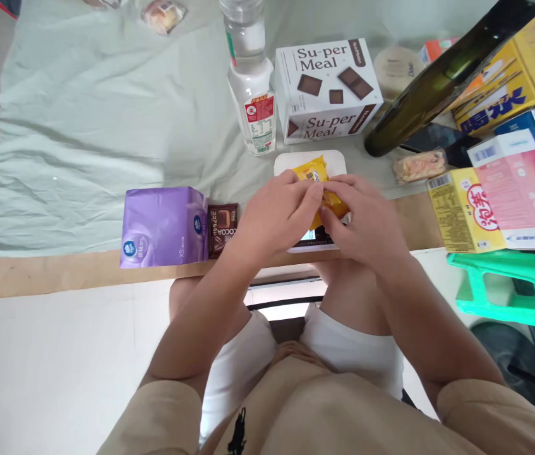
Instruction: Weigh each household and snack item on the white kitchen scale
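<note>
Both hands grip a small yellow snack packet [312, 169] above a white kitchen scale [336, 156] with a dark front panel. My left hand [279, 212] is closed on the packet's left side, thumb on top. From the right, my right hand [364, 218] pinches the other side with thumb and fingers. The fingers cover much of the packet. Just left of my left hand lies a brown cocoa packet [224, 221], partly hidden by that hand. It touches a purple tissue pack [165, 227] near the table's front edge.
Behind the scale stand a clear plastic bottle [254, 114] and a white Su-per Meal box [328, 88]. To the right are a dark green glass bottle [438, 82], a wrapped snack [419, 165] and several cartons, including a yellow box [461, 208]. A green stool [485, 303] stands below.
</note>
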Motion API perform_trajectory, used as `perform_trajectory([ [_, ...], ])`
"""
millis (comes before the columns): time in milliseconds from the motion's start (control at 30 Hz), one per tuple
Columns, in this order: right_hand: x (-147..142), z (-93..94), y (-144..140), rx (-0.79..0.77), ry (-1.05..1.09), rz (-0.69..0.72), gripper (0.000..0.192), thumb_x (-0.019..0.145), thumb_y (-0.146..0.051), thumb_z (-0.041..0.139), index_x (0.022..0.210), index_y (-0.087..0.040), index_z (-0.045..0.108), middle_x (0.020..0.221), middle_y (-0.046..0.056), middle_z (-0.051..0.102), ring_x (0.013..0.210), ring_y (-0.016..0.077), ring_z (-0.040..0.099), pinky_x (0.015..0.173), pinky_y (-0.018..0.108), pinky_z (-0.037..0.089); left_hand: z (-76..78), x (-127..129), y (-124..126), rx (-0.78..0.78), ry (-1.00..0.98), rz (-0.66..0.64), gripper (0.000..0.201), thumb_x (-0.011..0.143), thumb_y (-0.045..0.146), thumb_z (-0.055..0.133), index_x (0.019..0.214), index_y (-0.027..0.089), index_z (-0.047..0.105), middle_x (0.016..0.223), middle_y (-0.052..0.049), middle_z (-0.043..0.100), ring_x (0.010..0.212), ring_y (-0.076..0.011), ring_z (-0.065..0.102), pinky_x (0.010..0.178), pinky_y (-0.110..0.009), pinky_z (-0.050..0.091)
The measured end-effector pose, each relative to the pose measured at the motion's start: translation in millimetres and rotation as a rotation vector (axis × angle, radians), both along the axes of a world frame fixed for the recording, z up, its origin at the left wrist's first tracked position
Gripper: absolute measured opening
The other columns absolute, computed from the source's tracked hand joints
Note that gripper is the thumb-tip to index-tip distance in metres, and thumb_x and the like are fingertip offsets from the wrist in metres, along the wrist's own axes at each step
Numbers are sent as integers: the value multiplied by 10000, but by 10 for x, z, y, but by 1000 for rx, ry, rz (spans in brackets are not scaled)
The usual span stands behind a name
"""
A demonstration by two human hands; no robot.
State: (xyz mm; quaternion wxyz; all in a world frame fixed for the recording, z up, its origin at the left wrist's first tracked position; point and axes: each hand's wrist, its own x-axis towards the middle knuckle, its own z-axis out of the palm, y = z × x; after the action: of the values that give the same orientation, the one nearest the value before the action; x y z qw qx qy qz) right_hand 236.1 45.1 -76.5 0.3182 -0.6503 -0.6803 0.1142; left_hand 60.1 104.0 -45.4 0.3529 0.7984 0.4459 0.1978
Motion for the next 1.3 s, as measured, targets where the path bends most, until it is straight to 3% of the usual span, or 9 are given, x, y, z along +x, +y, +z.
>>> perform_trajectory([
  [133, 56, 30, -3, 25, -70, 57, 388, 889, -303, 696, 1264, -371, 763, 1347, 42, 748, 1047, 283, 714, 889, 476, 637, -162, -48, 58, 153, -5, 26, 483, 1101, 440, 374, 929, 226, 772, 1079, -103, 638, 1070, -274, 602, 1047, -463, 524],
  [267, 77, 33, -59, 48, -140, 37, 385, 907, -312, 669, 1278, -322, 773, 1220, 55, 800, 1003, 278, 716, 935, 505, 633, -310, -196, 120, 251, -51, 84, 481, 1097, 491, 379, 1107, 256, 799, 1147, -110, 643, 1132, -285, 606, 1108, -489, 511],
  [400, 27, 134, 47, 194, 6, -125, 245, 995, -408, 615, 1083, -260, 789, 1021, 75, 801, 1002, 277, 740, 993, 536, 615, -387, -331, 105, 322, -226, 205, 528, 1090, 625, 388, 1175, 257, 757, 1118, -96, 718, 1095, -243, 678, 1035, -419, 554],
  [500, 4, 139, 231, 362, 206, -268, 305, 1058, -400, 483, 1050, -234, 739, 992, 86, 765, 932, 223, 726, 892, 447, 616, -409, -331, 61, 273, -347, 343, 461, 1108, 620, 366, 1141, 290, 686, 946, -37, 731, 854, -187, 690, 857, -380, 580],
  [567, 30, 20, 322, 455, 289, -330, 315, 1065, -423, 451, 1042, -228, 698, 1001, 92, 733, 883, 198, 696, 827, 410, 594, -433, -310, 46, 287, -392, 422, 353, 1135, 516, 346, 1136, 313, 634, 966, -19, 716, 744, -163, 647, 758, -395, 569],
  [667, 117, -271, 355, 505, 351, -334, 305, 1037, -488, 496, 1020, -242, 675, 974, 67, 691, 861, 195, 667, 786, 398, 559, -493, -315, 55, 397, -385, 478, 263, 1116, 422, 395, 982, 299, 585, 1013, -33, 669, 796, -158, 612, 718, -415, 556],
  [833, 196, -506, 380, 567, 366, -260, 342, 1021, -526, 503, 1047, -232, 677, 930, 25, 627, 824, 159, 639, 743, 347, 502, -583, -402, 28, 528, -436, 440, 481, 1119, 454, 385, 683, 261, 450, 612, -7, 493, 580, -157, 479, 547, -378, 380],
  [1167, -39, -104, 462, 454, 346, -258, 136, 993, -329, 488, 1027, -263, 602, 985, 31, 573, 829, 146, 614, 723, 323, 514, -598, -274, -42, 539, -590, 436, 424, 1171, 465, 378, 909, 255, 637, 625, 62, 545, 469, -63, 450, 503, -284, 309],
  [1300, -121, 11, 352, 239, 295, -246, 162, 946, -295, 540, 1088, -247, 603, 1048, 48, 656, 908, 163, 670, 794, 349, 568, -675, -247, 10, 501, -568, 351, 343, 1165, 475, 384, 1100, 277, 658, 913, 26, 717, 501, -48, 543, 495, -271, 407],
])
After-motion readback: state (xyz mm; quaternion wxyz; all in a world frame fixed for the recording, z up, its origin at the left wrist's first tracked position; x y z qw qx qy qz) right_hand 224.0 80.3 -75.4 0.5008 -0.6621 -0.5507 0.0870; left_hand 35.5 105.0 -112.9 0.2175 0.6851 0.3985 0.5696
